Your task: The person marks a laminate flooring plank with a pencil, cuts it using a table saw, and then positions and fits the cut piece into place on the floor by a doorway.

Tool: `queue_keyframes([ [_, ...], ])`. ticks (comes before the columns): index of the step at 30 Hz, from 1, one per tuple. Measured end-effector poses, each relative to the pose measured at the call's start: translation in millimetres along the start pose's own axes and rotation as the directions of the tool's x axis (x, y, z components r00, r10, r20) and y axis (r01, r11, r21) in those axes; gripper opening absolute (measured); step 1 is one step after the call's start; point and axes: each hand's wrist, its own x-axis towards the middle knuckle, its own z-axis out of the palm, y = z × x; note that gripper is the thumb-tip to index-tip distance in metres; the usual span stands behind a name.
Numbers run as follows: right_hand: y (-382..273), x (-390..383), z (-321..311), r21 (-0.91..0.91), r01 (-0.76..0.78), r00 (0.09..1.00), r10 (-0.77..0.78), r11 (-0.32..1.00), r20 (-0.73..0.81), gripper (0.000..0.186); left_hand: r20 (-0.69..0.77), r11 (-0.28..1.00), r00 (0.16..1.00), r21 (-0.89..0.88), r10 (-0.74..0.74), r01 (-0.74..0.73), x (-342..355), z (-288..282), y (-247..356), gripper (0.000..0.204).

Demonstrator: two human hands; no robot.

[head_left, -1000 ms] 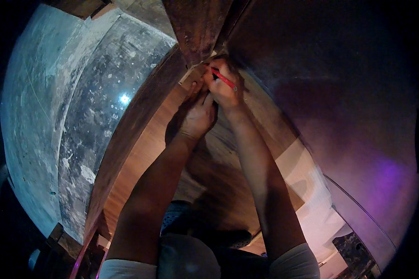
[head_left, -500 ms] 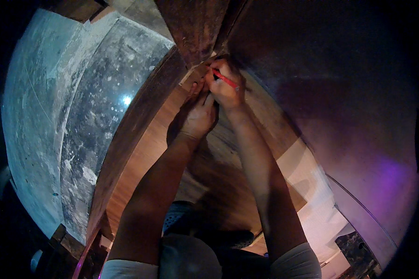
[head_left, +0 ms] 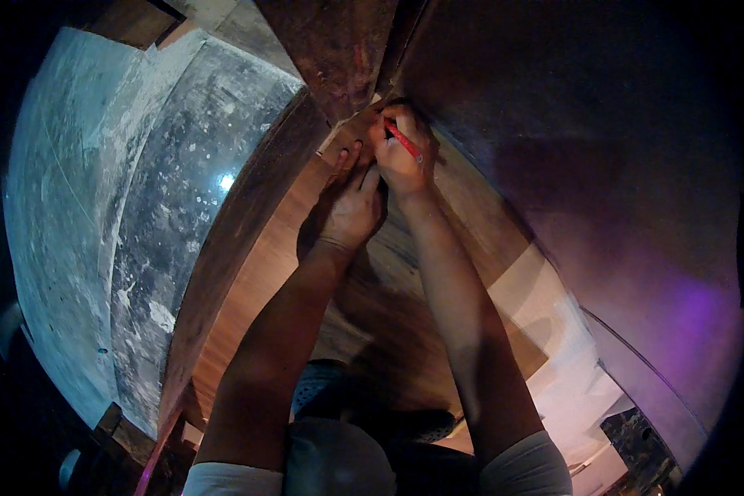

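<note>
My right hand (head_left: pixel 403 153) is closed round a red pencil (head_left: pixel 407 144), held in a writing grip near the far corner of a brown wooden board (head_left: pixel 388 277). The pencil's tip is hidden behind my fingers. Close beside it, on the left, my left hand (head_left: pixel 354 208) lies with its fingers stretched forward on the board. Its thumb side nearly meets my right hand. A thin pale strip of wood (head_left: pixel 331 136) runs along the board's far end, just beyond my fingertips.
A dark wooden edge (head_left: pixel 244 194) curves along the left, with a paint-spattered grey surface (head_left: pixel 169 190) past it. Upright dark panels (head_left: pixel 339 54) meet at the far corner. On the right stands a dark wall (head_left: pixel 603 198), with a thin cable (head_left: pixel 636 351) along its lower part.
My right hand has shifted slightly and the pencil now slants more steeply. My left hand stays in place on the board. The whole view has moved a little.
</note>
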Motion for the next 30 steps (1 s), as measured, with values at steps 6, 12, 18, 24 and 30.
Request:
queue_keyframes([
  [6, -3.9, 2.5, -0.3, 0.028, -0.018, 0.998, 0.019, 0.999, -0.052, 0.018, 0.011, 1.000, 1.000, -0.028, 0.000, 0.000, -2.9, -0.2, -1.2, 0.045],
  [12, -7.7, 3.4, -1.3, -0.027, -0.070, 0.998, 0.070, 0.997, -0.007, 0.019, 0.049, 0.999, 0.998, -0.014, -0.037, 0.038, -3.4, 0.4, -2.0, 0.047],
  [18, -9.0, 4.5, -4.9, -0.054, -0.144, 0.986, 0.148, 0.988, 0.082, 0.020, -0.001, 0.999, 1.000, -0.033, -0.018, 0.018, -1.2, 0.8, -1.9, 0.044],
  [24, -7.1, 4.1, -4.9, -0.008, -0.108, 0.993, 0.108, 0.994, 0.051, 0.019, 0.005, 0.999, 1.000, -0.039, -0.030, 0.030, -0.1, -2.4, 1.0, 0.041],
  [30, -5.6, 3.4, -3.6, 0.019, -0.109, 0.993, 0.108, 0.994, 0.053, 0.020, 0.002, 0.997, 1.000, -0.079, -0.020, 0.020, -0.1, -0.7, -0.9, 0.041],
])
